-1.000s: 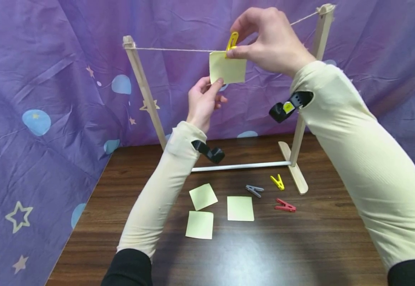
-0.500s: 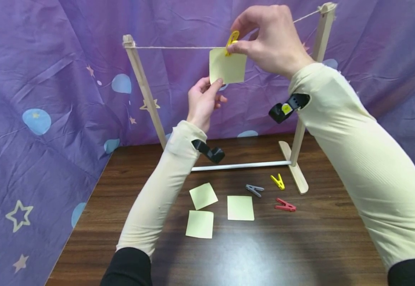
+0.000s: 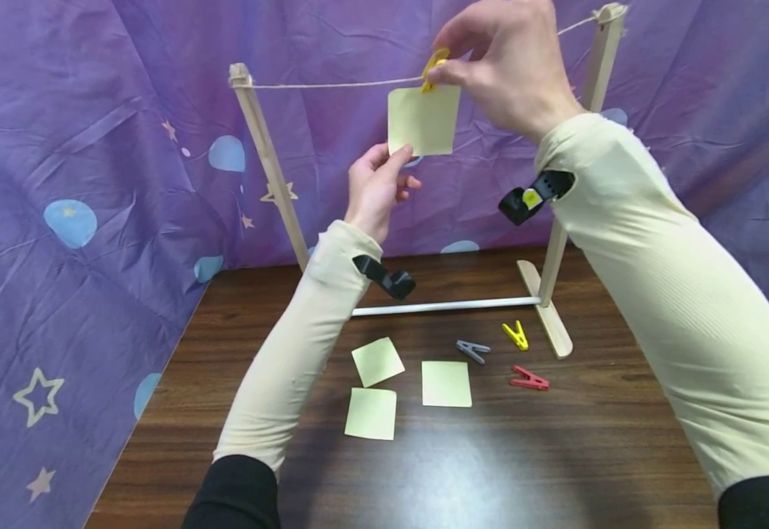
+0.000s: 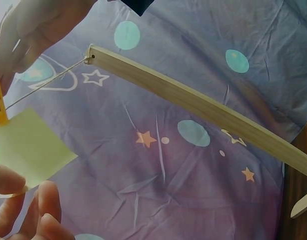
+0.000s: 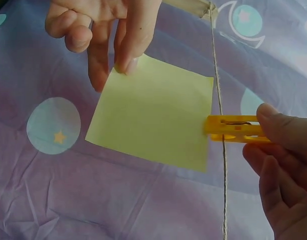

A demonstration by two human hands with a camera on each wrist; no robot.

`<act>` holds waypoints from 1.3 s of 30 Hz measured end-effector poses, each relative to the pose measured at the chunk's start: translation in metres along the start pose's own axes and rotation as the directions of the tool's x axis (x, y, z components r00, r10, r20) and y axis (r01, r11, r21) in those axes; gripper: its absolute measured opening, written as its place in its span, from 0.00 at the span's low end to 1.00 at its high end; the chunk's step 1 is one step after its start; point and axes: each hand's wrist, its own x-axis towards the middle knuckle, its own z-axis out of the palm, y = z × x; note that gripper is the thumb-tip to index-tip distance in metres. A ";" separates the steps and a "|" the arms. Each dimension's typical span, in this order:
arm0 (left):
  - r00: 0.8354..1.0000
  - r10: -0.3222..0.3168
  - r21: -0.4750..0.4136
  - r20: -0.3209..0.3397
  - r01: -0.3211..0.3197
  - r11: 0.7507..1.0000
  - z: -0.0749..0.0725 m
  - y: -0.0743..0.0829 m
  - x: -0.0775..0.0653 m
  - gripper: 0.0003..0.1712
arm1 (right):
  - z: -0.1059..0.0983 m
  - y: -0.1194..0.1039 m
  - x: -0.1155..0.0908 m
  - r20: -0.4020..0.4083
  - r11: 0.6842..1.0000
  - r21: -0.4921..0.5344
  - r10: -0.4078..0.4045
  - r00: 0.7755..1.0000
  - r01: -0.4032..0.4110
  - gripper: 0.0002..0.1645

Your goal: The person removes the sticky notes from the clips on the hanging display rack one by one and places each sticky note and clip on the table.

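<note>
My left hand (image 3: 379,184) pinches the lower edge of a pale yellow sticky note (image 3: 423,121) between thumb and fingers, holding it upright below the string (image 3: 331,85). Above it, my right hand (image 3: 513,66) pinches a yellow clothespin (image 3: 434,70) by its handle end. In the right wrist view the tip of the clothespin (image 5: 236,129) meets the note's top edge (image 5: 209,100), and the string (image 5: 224,200) crosses the clothespin's body. Whether the tip grips the paper cannot be made out. The string bends upward at the clothespin.
A wooden stand holds the string between a left post (image 3: 268,162) and a right post (image 3: 596,66), with a white rod (image 3: 451,306) low between them. On the table (image 3: 556,455) lie several sticky notes (image 3: 446,383) and grey (image 3: 473,351), yellow (image 3: 515,335) and red (image 3: 529,378) clothespins.
My right hand has risen slightly with the yellow clothespin, which now overlaps less of the note. The string beside it has been drawn upward. My left hand has stayed nearly still.
</note>
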 end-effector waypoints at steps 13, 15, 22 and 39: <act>0.999 -0.037 -0.024 -0.005 0.037 0.999 -0.007 -0.001 0.001 0.02 | -0.007 0.005 0.000 -0.028 0.986 0.134 0.109 0.994 -0.104 0.12; 0.999 -0.042 -0.025 -0.011 0.042 0.999 -0.008 -0.001 0.001 0.02 | -0.010 0.006 -0.001 -0.027 0.975 0.182 0.132 0.991 -0.125 0.08; 0.999 -0.033 0.009 -0.013 0.033 0.999 -0.012 0.001 -0.001 0.02 | -0.020 0.007 0.000 -0.045 0.919 0.351 0.206 0.977 -0.178 0.10; 0.998 -0.004 0.087 -0.059 0.009 0.996 -0.047 0.004 -0.007 0.04 | -0.030 0.010 -0.019 -0.052 0.825 0.517 0.294 0.954 -0.226 0.14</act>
